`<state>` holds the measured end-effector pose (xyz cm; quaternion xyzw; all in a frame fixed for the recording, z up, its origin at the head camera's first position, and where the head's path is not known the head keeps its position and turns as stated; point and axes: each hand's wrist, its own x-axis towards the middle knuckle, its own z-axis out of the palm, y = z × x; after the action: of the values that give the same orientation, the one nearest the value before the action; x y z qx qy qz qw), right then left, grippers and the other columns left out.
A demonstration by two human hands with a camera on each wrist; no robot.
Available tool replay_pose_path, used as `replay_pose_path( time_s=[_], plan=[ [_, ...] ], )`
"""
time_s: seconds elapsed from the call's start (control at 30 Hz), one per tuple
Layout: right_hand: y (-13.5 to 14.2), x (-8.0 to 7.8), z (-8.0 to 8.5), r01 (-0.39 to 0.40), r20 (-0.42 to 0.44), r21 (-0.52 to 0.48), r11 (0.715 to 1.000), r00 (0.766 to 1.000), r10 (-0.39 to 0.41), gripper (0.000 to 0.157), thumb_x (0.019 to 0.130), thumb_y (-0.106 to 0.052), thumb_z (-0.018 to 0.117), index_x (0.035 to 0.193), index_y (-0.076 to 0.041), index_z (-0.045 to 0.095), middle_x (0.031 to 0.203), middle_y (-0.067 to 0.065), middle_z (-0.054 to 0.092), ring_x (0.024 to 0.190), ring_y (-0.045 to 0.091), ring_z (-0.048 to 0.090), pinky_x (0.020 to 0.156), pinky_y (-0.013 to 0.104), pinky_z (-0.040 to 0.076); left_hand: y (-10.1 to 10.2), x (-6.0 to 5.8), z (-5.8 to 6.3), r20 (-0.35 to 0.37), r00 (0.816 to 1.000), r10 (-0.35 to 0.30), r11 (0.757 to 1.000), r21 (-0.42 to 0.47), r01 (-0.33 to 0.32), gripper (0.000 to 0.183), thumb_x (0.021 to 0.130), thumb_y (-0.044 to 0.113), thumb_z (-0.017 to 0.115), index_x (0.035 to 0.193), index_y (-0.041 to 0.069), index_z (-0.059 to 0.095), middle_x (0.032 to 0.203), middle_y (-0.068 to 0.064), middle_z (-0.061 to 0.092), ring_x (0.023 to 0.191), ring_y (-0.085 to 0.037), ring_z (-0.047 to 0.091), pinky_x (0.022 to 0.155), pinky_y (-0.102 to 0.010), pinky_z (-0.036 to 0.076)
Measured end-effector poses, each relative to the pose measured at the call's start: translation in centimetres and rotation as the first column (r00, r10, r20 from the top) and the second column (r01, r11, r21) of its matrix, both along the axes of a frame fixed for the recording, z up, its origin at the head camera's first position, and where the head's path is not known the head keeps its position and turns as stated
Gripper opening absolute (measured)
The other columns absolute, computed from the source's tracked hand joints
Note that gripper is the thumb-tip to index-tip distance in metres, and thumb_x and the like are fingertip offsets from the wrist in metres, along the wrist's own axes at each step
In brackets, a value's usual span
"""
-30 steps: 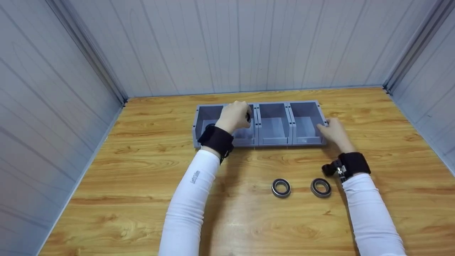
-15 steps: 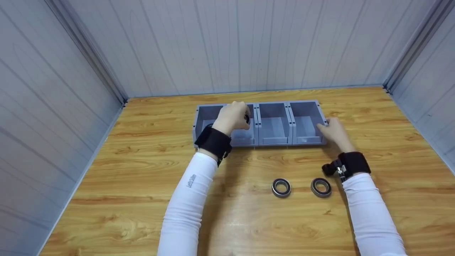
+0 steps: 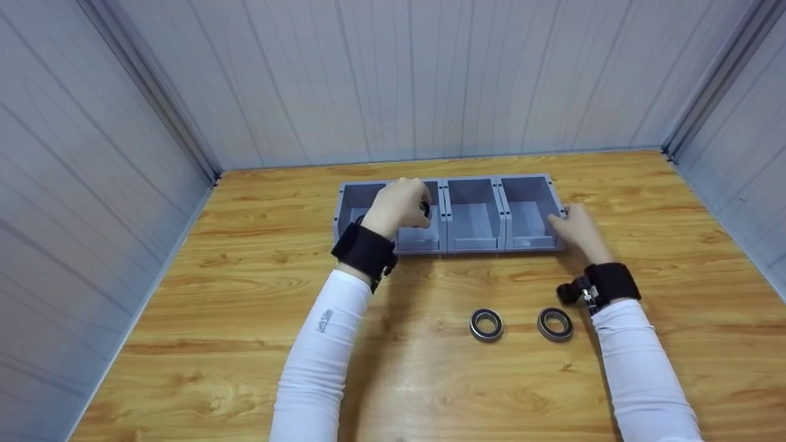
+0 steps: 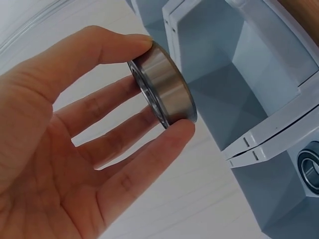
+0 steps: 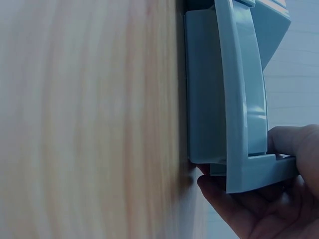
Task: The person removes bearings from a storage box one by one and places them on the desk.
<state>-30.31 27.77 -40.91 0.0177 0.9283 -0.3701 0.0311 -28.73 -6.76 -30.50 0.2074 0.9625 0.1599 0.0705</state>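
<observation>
My left hand [image 3: 399, 205] pinches a ball bearing [image 4: 167, 84] between thumb and fingers, over the second bin from the left. In the left wrist view the bearing is tilted, its shiny outer ring towards the bins. Another bearing [image 4: 310, 167] lies in the leftmost bin, mostly hidden behind my left hand in the head view. My right hand [image 3: 578, 230] grips the right side wall of the rightmost grey bin [image 5: 239, 99], thumb inside and fingers outside. The bins form one joined row. Two more bearings, one left [image 3: 486, 325] and one right [image 3: 554, 324], lie flat on the table.
The wooden table [image 3: 245, 294] meets a pale panelled wall [image 3: 430, 80] behind the row of bins. Further walls stand at the left and right. The third bin [image 3: 473, 218] from the left shows a bare floor.
My left hand has shifted slightly left and towards me, still holding the bearing. My right hand stays on the rightmost bin, and the bearings on the table lie where they were.
</observation>
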Motion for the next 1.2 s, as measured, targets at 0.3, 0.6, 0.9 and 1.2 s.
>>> replay_pose_path(
  time_s=[0.3,0.6,0.9,1.2],
  plan=[
    [0.2,-0.2,-0.2,0.007,-0.039,-0.003,1.0,0.999,-0.007,0.037,0.092,-0.015,0.051,0.112,0.016,0.056,0.067,0.002,0.05,0.048,0.004,0.041,0.048,0.022,0.037,-0.2,0.5,0.3,-0.006,1.0,-0.013,1.0,0.018,0.013,0.027,0.075,0.008,0.065,0.1,0.011,0.072,0.09,-0.002,0.065,0.068,-0.015,0.044,0.063,-0.03,0.035],
    [0.3,-0.2,-0.2,-0.006,0.001,-0.024,1.0,1.0,0.006,0.038,0.093,-0.015,0.05,0.113,0.016,0.053,0.07,0.004,0.049,0.048,0.005,0.039,0.046,0.021,0.037,-0.5,1.2,0.5,0.011,1.0,-0.029,0.999,0.041,0.029,0.011,0.072,0.004,0.061,0.068,0.013,0.055,0.06,0.004,0.037,0.056,-0.012,0.031,0.055,-0.027,0.027],
    [0.2,-0.2,-0.2,-0.001,-0.02,-0.024,1.0,1.0,0.001,0.037,0.093,-0.014,0.051,0.113,0.017,0.054,0.077,0.01,0.055,0.053,0.007,0.045,0.05,0.021,0.04,-0.6,1.7,0.9,0.053,0.998,-0.037,0.998,0.045,0.034,0.012,0.073,0.006,0.063,0.085,0.009,0.065,0.064,0.003,0.044,0.057,-0.012,0.036,0.056,-0.026,0.031],
    [0.1,-0.3,-0.2,0.001,-0.016,-0.005,1.0,1.0,-0.001,0.037,0.093,-0.016,0.05,0.111,0.016,0.056,0.068,0.004,0.05,0.05,0.006,0.042,0.049,0.023,0.037,-0.9,2.2,1.1,0.062,0.996,-0.062,0.998,0.033,0.06,0.008,0.072,0.005,0.061,0.078,0.011,0.064,0.063,0.003,0.044,0.058,-0.012,0.035,0.054,-0.027,0.029]
  ],
)
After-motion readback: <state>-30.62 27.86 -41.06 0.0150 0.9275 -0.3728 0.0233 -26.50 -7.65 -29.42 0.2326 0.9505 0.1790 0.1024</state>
